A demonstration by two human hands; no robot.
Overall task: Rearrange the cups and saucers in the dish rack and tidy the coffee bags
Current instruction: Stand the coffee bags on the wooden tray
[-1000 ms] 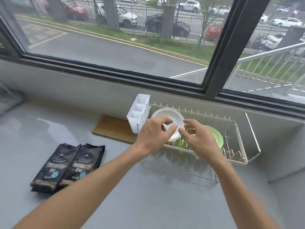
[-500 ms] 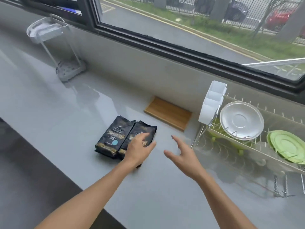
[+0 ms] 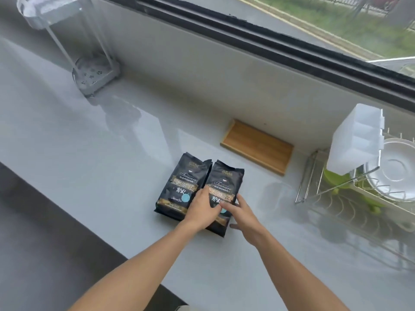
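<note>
Two black coffee bags lie flat side by side on the grey counter (image 3: 112, 153). The left coffee bag (image 3: 179, 182) is untouched. My left hand (image 3: 201, 209) grips the right coffee bag (image 3: 225, 178) at its left edge, thumb in the seam between the bags and fingers curled over its front. My right hand (image 3: 241, 213) rests on the same bag's lower right side with fingers fairly straight. At the right edge stands the wire dish rack (image 3: 310, 176), holding an upright white saucer (image 3: 397, 173) and a green cup (image 3: 336, 178) partly hidden under a white holder.
A white compartment holder (image 3: 357, 140) hangs on the rack's left end. A wooden tray (image 3: 258, 147) lies against the wall behind the bags. A white wire stand (image 3: 89, 72) is at the far left. The counter's front edge runs diagonally at lower left.
The view swung left from the dish rack to the coffee bags. Both hands left the saucer, crossed the counter and now lie on the right coffee bag.
</note>
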